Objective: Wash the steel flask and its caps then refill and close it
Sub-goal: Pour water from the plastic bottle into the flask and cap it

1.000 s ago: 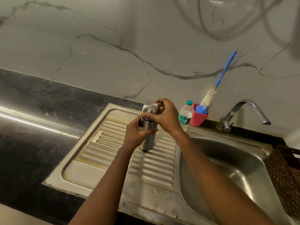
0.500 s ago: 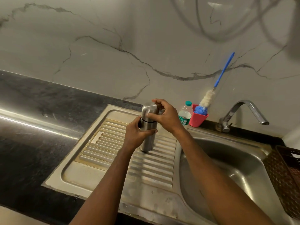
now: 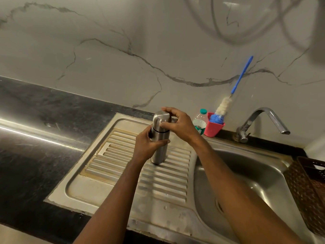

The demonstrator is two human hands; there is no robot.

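The left hand (image 3: 146, 147) wrapped the rigid, probably slippery steel flask (image 3: 159, 152) at mid-body, while just above it the right hand (image 3: 177, 124) pinched the outer cap (image 3: 161, 118) by its sides.

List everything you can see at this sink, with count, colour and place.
steel flask: one, silver, upright on the drainboard
cap: one, silver, on the flask's top
drainboard: one, steel, left of the sink basin
sink basin: one, steel, right
tap: one, chrome, behind the basin
plastic bottle: one, clear with green lid, beside the cup
cup: one, red, at the wall
bottle brush: one, blue and white, standing in the cup
basket: one, brown, right edge
countertop: one, black, left
left hand: one, grips the flask body
right hand: one, grips the cap
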